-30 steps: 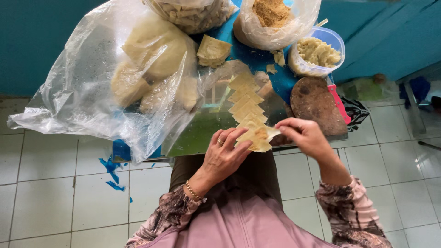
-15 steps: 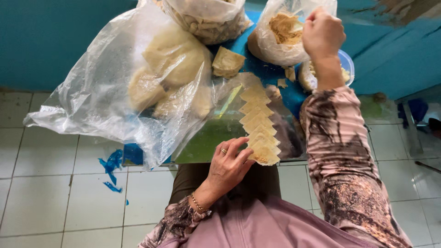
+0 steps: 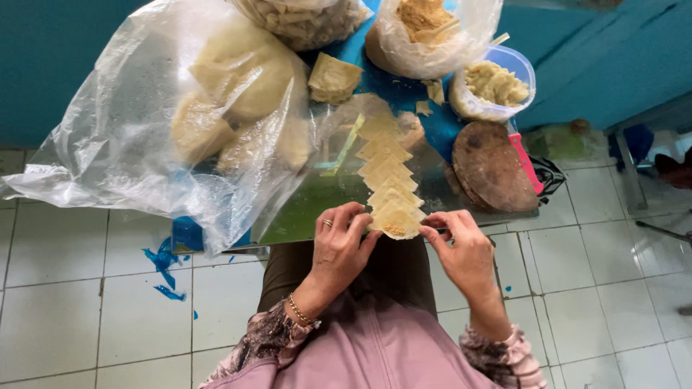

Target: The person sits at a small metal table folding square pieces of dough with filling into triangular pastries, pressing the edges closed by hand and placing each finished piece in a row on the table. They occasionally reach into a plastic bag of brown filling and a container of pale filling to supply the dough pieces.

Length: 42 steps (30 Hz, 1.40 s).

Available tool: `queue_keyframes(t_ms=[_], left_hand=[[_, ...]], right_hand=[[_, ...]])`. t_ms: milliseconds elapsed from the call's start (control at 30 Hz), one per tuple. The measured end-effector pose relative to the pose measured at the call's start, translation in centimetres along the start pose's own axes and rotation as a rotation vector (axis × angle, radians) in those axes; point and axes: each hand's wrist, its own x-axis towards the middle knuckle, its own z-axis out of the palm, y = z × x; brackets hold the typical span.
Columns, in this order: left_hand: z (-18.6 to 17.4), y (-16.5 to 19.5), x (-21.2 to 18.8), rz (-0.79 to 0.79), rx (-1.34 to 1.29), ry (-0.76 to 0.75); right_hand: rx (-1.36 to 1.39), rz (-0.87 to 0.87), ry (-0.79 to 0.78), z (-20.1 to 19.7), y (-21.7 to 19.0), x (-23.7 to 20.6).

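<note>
Pinching nearest dough square (image 3: 393,223) between both hands, left hand (image 3: 339,248), right hand (image 3: 461,248), wrapper row (image 3: 386,169) running away

Two hands, left (image 3: 344,247) and right (image 3: 461,252); three plastic bags (image 3: 130,137); one blue tub (image 3: 497,83); about six wrappers (image 3: 386,173) in a row.

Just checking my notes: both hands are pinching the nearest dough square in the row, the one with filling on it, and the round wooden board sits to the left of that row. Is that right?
Not quite. The head view shows the round wooden board to the right of the row, not the left. The rest holds: the left hand and right hand both pinch the nearest dough square, which carries filling.
</note>
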Motion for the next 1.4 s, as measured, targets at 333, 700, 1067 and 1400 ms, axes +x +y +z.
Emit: queue_keyframes(t_ms=[333, 700, 1067, 1400], left_hand=[[0.1, 1.2, -0.3, -0.114, 0.083, 0.003], [1.2, 0.4, -0.7, -0.085, -0.167, -0.002], [1.0, 1.3, -0.4, -0.032, 0.020, 0.020], [0.3, 0.7, 0.0, 0.230, 0.032, -0.121]], right_hand=[[0.294, 0.058, 0.138, 4.4, 2.0, -1.9], [0.141, -0.315, 0.222, 3.9, -0.4, -2.9], [-0.045, -0.504, 0.284, 4.2, 0.0, -2.2], [0.053, -0.451, 0.198, 3.7, 0.4, -1.1]])
